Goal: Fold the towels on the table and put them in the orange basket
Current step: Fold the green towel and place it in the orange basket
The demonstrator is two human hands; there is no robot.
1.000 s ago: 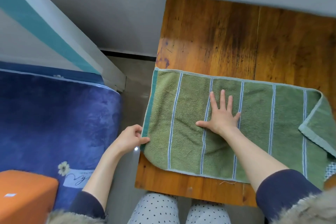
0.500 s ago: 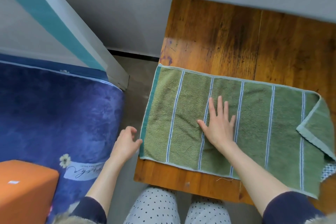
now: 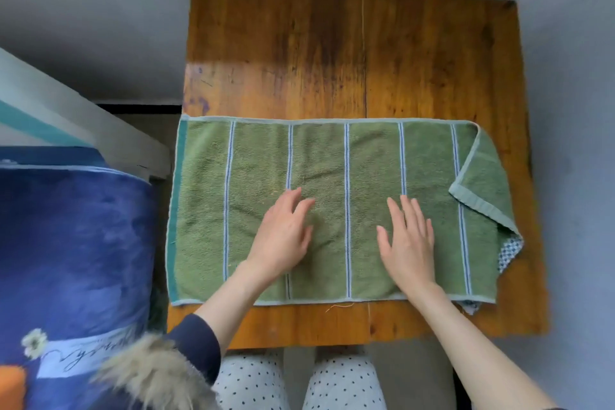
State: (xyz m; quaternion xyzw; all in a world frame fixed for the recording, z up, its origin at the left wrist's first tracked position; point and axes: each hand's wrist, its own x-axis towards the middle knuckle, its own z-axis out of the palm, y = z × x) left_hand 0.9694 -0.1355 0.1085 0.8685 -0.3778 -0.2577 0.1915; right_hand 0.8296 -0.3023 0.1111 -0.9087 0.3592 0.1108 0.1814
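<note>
A green towel (image 3: 372, 160) with thin pale-blue stripes lies spread across the near half of the wooden table (image 3: 349, 53). Its right end is folded back, showing a pale hem. A blue-and-white checked cloth (image 3: 509, 251) peeks out from under that right end. My left hand (image 3: 283, 240) rests flat on the towel left of centre, fingers apart. Flat on the towel right of centre lies my right hand (image 3: 407, 240), fingers spread. Only a sliver of the orange basket (image 3: 11, 386) shows at the bottom left corner.
A dark blue blanket (image 3: 73, 243) with a flower print covers a bed to the left of the table. A white and teal board (image 3: 66, 120) leans behind it. My knees in dotted trousers (image 3: 299, 383) sit under the table's near edge. A grey wall surrounds the table.
My left hand let go of the towel's left edge and moved onto the towel. My right hand slid to the right. The view swung right, so most of the orange basket left the frame.
</note>
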